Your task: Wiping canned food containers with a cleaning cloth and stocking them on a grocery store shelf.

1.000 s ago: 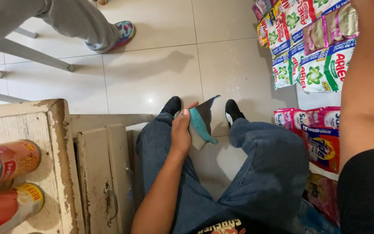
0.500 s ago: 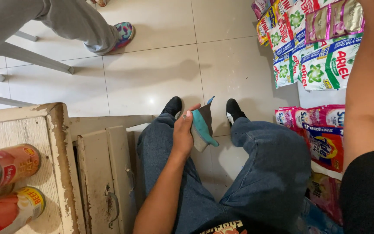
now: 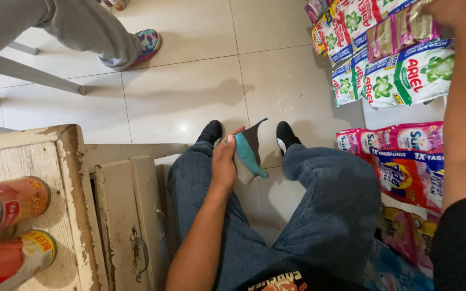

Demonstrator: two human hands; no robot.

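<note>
The left hand has its grip closed around a teal-edged cloth or sponge-like pad, fingers curled over its near edge and the thumb pressed behind, so the pad stands on edge above the left knee with its dark flap pointing up and away. Held this way it hangs free of the jeans and off the floor, ready to hand rather than set down. The forearm runs down along the left thigh, which seems to steady it.

The right hand is raised at the top right corner of the view, up against a row of hanging detergent sachets; only its edge shows, so I cannot tell whether its grip is open or closed on a packet. More sachets, pink and blue, hang lower beside the right knee, likely strung there for display.

Both black shoes rest on the pale tiled floor. At the left stands a worn wooden desk with peeling paint, two cans lying on their sides near its left edge. Another person's leg and patterned shoe stand well apart at the top left
</note>
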